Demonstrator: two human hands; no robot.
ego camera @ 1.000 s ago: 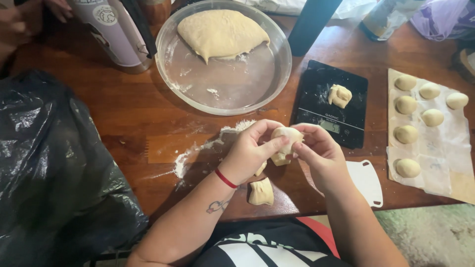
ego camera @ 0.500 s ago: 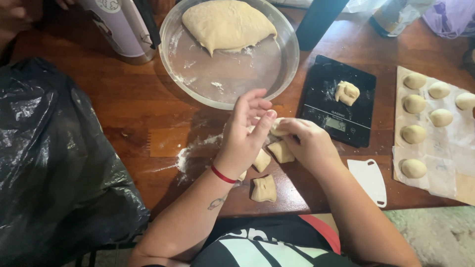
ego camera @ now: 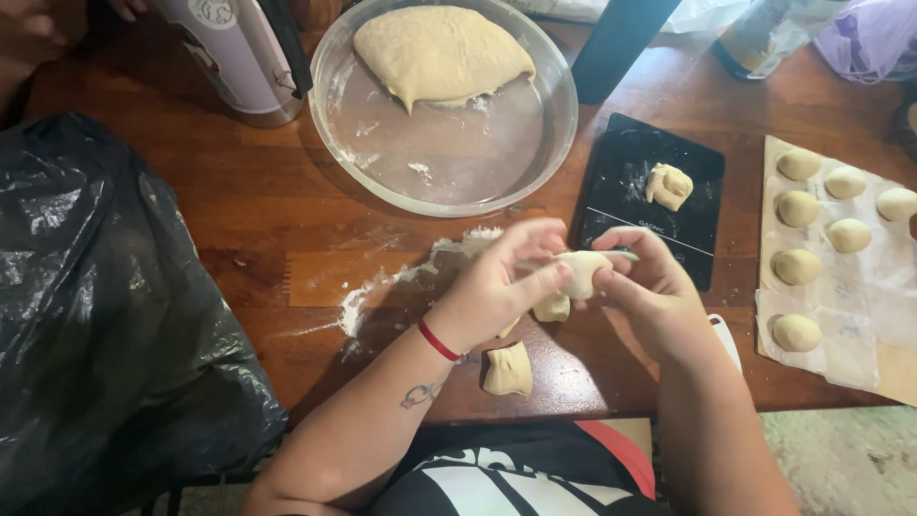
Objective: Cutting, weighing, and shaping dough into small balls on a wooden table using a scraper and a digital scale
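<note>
My left hand (ego camera: 497,287) and my right hand (ego camera: 650,291) meet over the wooden table (ego camera: 239,210), both gripping one small piece of pale dough (ego camera: 583,272) between thumbs and fingers. Just below it a second dough piece (ego camera: 552,308) lies on the table, and a third dough chunk (ego camera: 508,369) sits near the front edge. A smear of flour (ego camera: 382,287) runs leftward from my left hand. A red band circles my left wrist.
A glass bowl (ego camera: 382,162) holds a large dough mass (ego camera: 439,53) at the back. A black scale (ego camera: 621,191) carries a dough lump (ego camera: 668,185). Parchment (ego camera: 860,315) at right holds several dough balls. A black plastic bag (ego camera: 105,315) fills the left; a tumbler (ego camera: 234,57) stands behind it.
My left hand, which had opened and lifted off the dough half a second ago, has closed back onto the piece. The camera view has also shifted slightly.
</note>
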